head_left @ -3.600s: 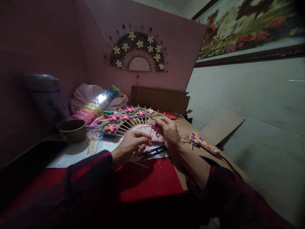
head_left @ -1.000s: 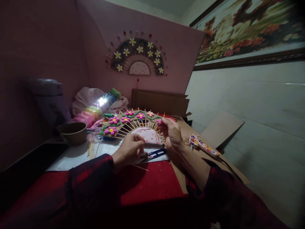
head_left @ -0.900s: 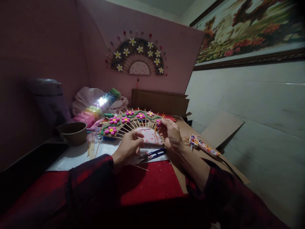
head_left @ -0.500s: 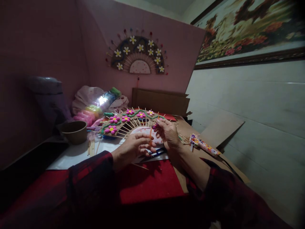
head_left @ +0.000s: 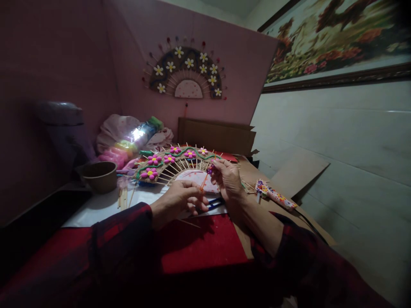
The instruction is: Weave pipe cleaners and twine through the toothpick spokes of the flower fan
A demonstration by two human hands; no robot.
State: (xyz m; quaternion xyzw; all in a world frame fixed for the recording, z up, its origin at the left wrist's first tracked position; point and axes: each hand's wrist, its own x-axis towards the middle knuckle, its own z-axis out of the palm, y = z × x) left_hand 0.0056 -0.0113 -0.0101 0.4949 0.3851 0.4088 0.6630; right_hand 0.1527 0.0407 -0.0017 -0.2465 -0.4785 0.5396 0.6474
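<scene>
Between my hands runs a thin orange cord (head_left: 204, 181). My left hand (head_left: 184, 197) has its thumb and index finger closed on the cord's lower end, in front of the fan. My right hand (head_left: 227, 176) pinches the cord higher up, at a small purple bead (head_left: 210, 171). Just behind both hands lies a fan (head_left: 169, 159) of sticks and twine, with pink flowers and a green wavy line. Its pale dotted half-round centre (head_left: 195, 177) is partly hidden by my hands. Dark blue snips (head_left: 215, 204) lie below them.
A brown bowl (head_left: 100, 177) and loose sticks (head_left: 123, 197) are at the left. A flowered glue gun (head_left: 275, 196) lies at the right. Behind stand bagged coloured clay (head_left: 130, 143) and cardboard (head_left: 216, 136); a finished fan (head_left: 189, 64) hangs on the wall.
My left fingers have closed in on the orange cord, which now slants taut between the hands. My right hand has barely moved.
</scene>
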